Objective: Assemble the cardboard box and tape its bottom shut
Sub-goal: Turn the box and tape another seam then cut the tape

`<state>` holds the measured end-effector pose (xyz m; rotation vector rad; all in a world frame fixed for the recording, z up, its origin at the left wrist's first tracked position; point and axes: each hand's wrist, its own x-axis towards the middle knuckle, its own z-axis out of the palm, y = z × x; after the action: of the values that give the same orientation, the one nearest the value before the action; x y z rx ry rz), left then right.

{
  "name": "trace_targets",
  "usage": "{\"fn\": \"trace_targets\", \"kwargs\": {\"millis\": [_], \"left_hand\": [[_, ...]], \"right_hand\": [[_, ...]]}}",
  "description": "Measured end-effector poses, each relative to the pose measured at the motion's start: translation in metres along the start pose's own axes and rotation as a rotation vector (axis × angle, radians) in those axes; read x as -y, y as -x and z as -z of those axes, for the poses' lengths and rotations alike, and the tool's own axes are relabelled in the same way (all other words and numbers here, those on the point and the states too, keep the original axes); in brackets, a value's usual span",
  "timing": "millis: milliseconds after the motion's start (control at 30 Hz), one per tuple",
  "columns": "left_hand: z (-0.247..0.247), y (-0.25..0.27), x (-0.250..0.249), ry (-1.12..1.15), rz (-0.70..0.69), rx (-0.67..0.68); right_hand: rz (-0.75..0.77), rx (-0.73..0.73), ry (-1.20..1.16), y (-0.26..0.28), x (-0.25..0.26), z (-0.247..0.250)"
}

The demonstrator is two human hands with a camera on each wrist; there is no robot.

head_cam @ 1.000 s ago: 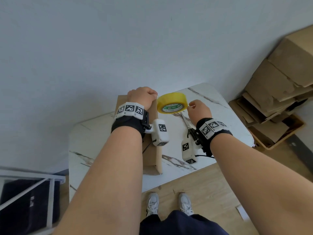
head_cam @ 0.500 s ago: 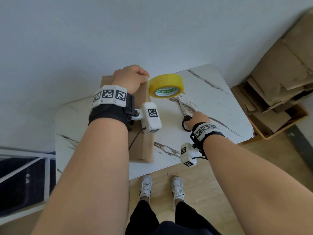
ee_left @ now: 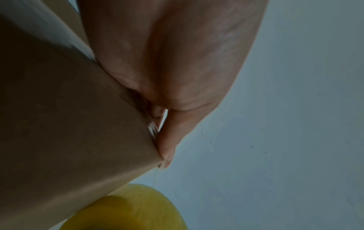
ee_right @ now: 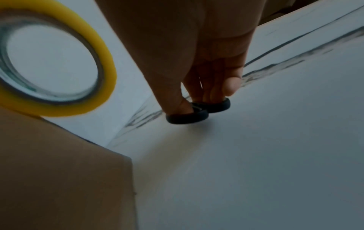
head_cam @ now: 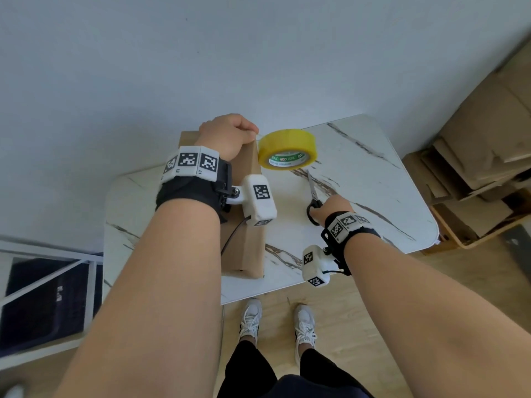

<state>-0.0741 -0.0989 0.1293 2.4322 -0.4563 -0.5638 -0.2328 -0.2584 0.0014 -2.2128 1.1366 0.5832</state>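
The left hand (head_cam: 230, 135) presses curled fingers onto the cardboard box (head_cam: 244, 225) at the marble table's (head_cam: 373, 196) left, the tape roll (head_cam: 287, 149) hanging beside its far corner. The right hand (head_cam: 330, 209) threads fingers into the scissors (head_cam: 313, 196) handles; cutting close to the box edge would likely leave a tidy seal.

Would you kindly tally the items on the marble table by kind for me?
Cardboard box: 1
Yellow tape roll: 1
Scissors: 1
Total: 3
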Motion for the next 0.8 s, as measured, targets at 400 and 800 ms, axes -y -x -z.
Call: {"fn": "trace_targets", "kwargs": {"millis": [400, 800], "left_hand": [[-0.003, 0.007, -0.002, 0.004, 0.028, -0.054], [0.001, 0.014, -0.004, -0.039, 0.091, -0.164]], "right_hand": [[0.035, -0.042, -0.487, 0.024, 0.035, 0.06], [0.338, 0.042, -0.653, 0.089, 0.052, 0.083]]}}
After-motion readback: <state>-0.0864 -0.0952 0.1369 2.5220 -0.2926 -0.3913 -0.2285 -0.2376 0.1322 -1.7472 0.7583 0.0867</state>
